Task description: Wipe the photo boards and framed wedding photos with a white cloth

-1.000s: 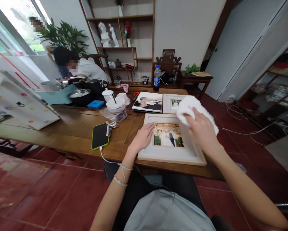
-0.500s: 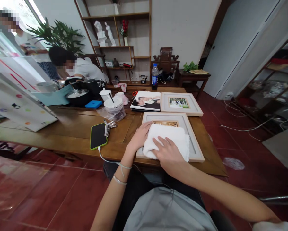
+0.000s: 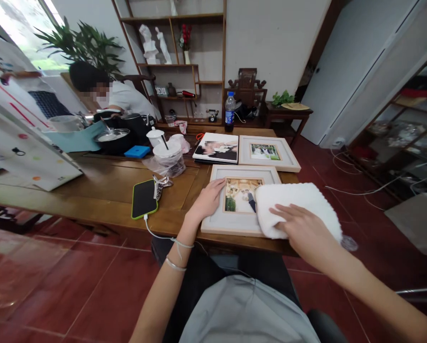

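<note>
A pale wooden picture frame (image 3: 213,224) lies flat at the table's front edge, with a photo (image 3: 236,195) showing in its middle. My left hand (image 3: 208,199) rests on the frame's left side, fingers stretched out flat and holding nothing. On the right, my right hand (image 3: 302,228) grips a folded white towel (image 3: 299,200), its fingers pressed onto the cloth. The towel covers the right part of the frame and hangs past its right edge, hiding that side of the photo.
Behind lie a second frame (image 3: 288,155) and a photo album (image 3: 216,148). Left of them are a plastic-bagged cup (image 3: 168,159), a phone (image 3: 143,200) on a white cable, and a blue box (image 3: 137,151). A bottle (image 3: 229,112) stands at the back. Two people are at the far left.
My right hand has slid the towel rightward across the frame, uncovering most of the photo. My left hand has stayed on the frame's left side.
</note>
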Available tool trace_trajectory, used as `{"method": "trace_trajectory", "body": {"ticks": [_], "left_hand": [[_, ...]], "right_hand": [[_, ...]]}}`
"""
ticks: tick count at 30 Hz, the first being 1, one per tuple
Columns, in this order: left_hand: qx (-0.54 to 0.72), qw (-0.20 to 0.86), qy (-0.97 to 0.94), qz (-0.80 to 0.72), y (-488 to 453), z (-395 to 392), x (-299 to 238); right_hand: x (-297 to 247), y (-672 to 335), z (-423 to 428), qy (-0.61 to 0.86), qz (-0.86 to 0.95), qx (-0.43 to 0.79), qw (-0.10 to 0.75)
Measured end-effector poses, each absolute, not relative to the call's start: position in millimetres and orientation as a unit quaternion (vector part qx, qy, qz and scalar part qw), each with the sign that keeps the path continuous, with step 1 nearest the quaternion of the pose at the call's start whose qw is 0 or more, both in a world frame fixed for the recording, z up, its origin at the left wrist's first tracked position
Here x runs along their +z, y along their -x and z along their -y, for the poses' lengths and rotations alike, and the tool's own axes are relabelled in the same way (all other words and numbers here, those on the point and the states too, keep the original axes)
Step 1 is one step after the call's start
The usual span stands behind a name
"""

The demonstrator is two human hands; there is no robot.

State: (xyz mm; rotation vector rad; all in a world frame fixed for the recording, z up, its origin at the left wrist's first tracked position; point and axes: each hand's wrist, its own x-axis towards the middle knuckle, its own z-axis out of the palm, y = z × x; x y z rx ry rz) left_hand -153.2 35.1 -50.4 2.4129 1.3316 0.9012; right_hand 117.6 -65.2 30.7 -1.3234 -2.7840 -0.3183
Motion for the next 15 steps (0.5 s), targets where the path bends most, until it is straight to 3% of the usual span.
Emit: {"method": "trace_trajectory", "body": {"ticks": [6,15], "left_hand": [[0.288,0.105,-0.834,-0.458,153.1,-34.4,-49.1],[0.298,0.087,-0.838,-0.448,150.7,-31.9,-45.5]], "right_hand": [[31.5,-137.6,62.7,0.440,0.892,-0.088,0.049],[-1.5,-87.2,64.3,0.318,0.941,-0.057,0.102]]}}
